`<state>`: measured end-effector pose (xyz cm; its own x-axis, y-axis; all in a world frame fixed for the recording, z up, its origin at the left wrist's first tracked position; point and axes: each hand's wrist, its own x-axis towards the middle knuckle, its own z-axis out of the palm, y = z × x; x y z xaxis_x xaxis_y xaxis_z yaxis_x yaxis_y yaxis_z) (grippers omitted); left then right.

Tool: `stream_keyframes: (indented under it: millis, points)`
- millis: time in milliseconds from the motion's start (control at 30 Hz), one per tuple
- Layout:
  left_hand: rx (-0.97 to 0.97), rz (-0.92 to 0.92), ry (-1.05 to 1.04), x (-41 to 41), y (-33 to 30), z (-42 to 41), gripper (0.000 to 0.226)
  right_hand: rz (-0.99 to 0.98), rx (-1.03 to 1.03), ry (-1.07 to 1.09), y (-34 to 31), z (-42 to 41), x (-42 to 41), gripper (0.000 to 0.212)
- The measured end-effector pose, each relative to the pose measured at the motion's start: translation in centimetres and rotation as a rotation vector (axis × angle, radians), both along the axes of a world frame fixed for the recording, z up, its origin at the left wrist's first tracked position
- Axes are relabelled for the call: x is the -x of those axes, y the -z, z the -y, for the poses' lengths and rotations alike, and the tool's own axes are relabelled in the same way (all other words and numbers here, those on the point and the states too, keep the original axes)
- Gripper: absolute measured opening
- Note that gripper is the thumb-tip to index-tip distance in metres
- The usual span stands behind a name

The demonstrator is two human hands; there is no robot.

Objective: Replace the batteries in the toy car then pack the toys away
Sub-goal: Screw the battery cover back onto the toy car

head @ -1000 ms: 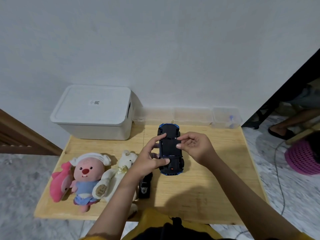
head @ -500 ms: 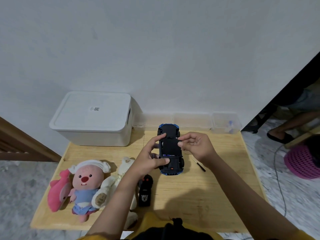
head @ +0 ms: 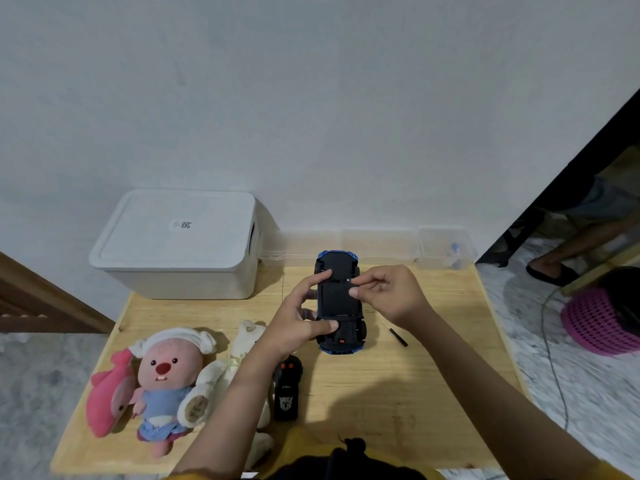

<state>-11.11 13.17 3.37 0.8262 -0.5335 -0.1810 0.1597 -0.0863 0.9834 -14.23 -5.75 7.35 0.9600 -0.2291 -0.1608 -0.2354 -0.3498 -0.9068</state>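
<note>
The blue toy car (head: 337, 299) lies upside down on the wooden table (head: 415, 393), its black underside facing up. My left hand (head: 294, 323) grips its left side, index finger near the front and thumb near the rear. The fingertips of my right hand (head: 391, 292) pinch at the right edge of the underside, by a small screw; whether they hold anything small I cannot tell. A thin screwdriver (head: 393, 331) lies on the table just right of the car. The black remote control (head: 286, 393) lies under my left forearm.
A lidded white storage box (head: 180, 244) stands at the back left. Clear plastic containers (head: 379, 245) line the wall behind the car. A pink beaver plush (head: 166, 372), a pink plush (head: 107, 400) and a white bear plush (head: 242, 344) lie front left. A purple basket (head: 595, 323) sits on the floor.
Both hands stay on the upturned car, and my right fingertips shifted slightly along its underside. The screwdriver, unseen a second ago, now shows beside my right wrist.
</note>
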Motion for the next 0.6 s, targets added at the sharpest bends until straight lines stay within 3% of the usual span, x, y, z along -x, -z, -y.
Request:
stream_keyframes:
  millis: [200, 600]
  points:
    - [-0.007, 0.008, -0.028, -0.2, 0.1, 0.1, 0.075, -0.016, 0.146, -0.017, -0.1, -0.6, -0.5, 0.010]
    - [-0.016, 0.036, -0.035, -1.3, -0.5, 0.4, 0.075, -0.027, 0.036, -0.055, -1.1, 0.0, -2.5, 0.010]
